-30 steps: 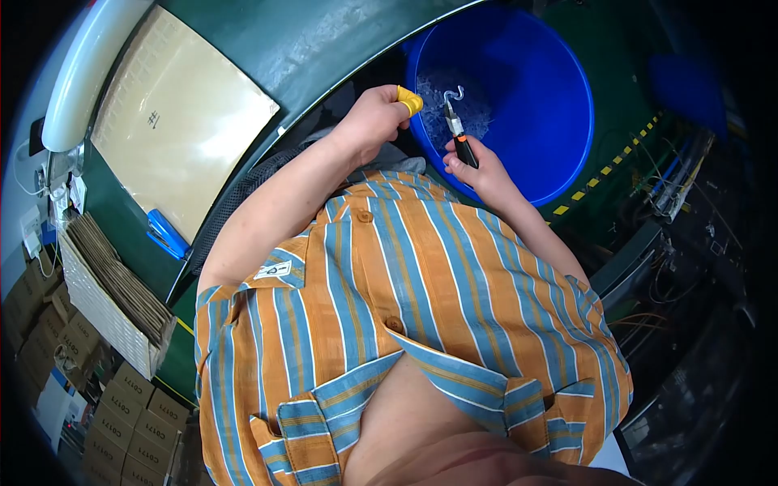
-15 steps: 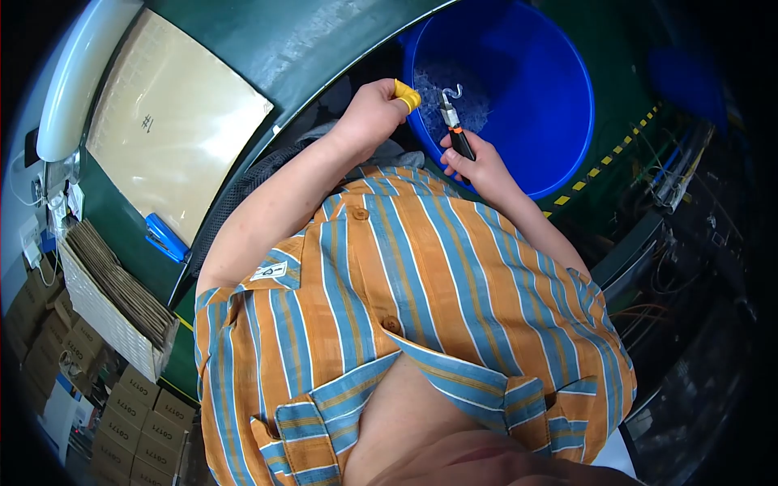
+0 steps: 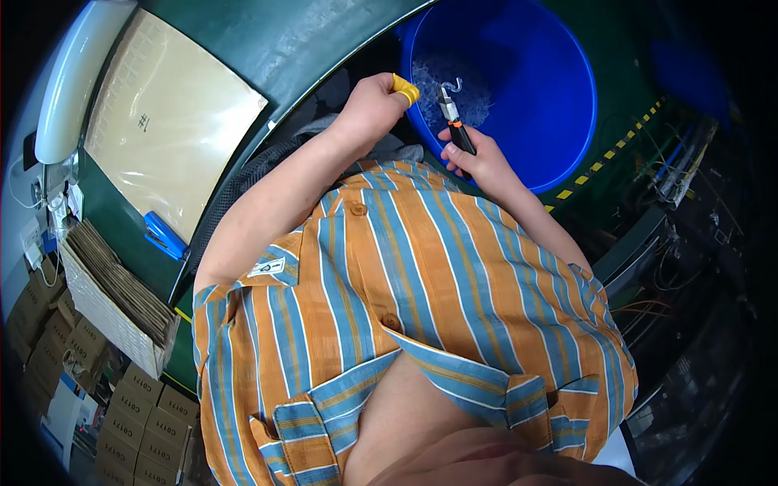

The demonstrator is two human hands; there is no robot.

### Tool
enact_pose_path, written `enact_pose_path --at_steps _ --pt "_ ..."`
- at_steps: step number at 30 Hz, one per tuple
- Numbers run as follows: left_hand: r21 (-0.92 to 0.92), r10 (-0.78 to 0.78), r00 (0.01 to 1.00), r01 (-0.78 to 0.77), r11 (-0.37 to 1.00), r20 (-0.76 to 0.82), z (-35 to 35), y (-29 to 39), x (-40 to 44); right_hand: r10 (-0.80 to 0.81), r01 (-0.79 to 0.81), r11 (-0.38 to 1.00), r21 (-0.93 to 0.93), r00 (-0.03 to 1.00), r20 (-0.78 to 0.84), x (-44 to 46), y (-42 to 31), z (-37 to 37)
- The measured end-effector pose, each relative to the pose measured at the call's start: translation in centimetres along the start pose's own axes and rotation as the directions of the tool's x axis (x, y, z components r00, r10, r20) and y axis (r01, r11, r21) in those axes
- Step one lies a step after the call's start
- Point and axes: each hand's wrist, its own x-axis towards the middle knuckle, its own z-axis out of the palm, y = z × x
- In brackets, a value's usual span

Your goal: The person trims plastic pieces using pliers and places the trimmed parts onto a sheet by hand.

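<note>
My left hand, with yellow covers on its fingertips, is pinched closed at the left rim of a blue bin. Whatever lies between those fingertips is too small to make out. Black-handled cutters with an orange band are in my right hand, over the bin. A small clear curved piece is at the tip of the cutters. Clear plastic scraps lie inside the bin below.
On the green table at the left are a beige sheet and a blue stapler. Flattened cardboard and stacked cartons stand lower left. Yellow-black tape marks the floor at the right.
The cutters have shifted slightly left and down, the curved piece staying near their tip. My left hand has moved slightly left. The view has shifted a little.
</note>
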Motion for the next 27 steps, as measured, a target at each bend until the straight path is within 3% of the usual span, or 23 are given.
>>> enact_pose_path --at_steps 9,18,27 --pt "0.045 0.008 0.999 -0.006 0.999 -0.051 0.1 -0.2 0.2 0.022 -0.026 0.995 0.101 0.999 0.039 0.0 0.0 0.1" --pt "0.143 0.015 0.995 -0.001 0.99 -0.096 0.2 -0.8 0.7 0.007 -0.007 0.999 0.051 1.0 0.01 0.0 -0.1 0.0" --pt "0.109 0.027 0.996 -0.018 0.994 -0.083 0.5 -0.6 0.4 0.008 -0.01 0.995 0.096 1.0 0.022 0.0 0.3 0.1"
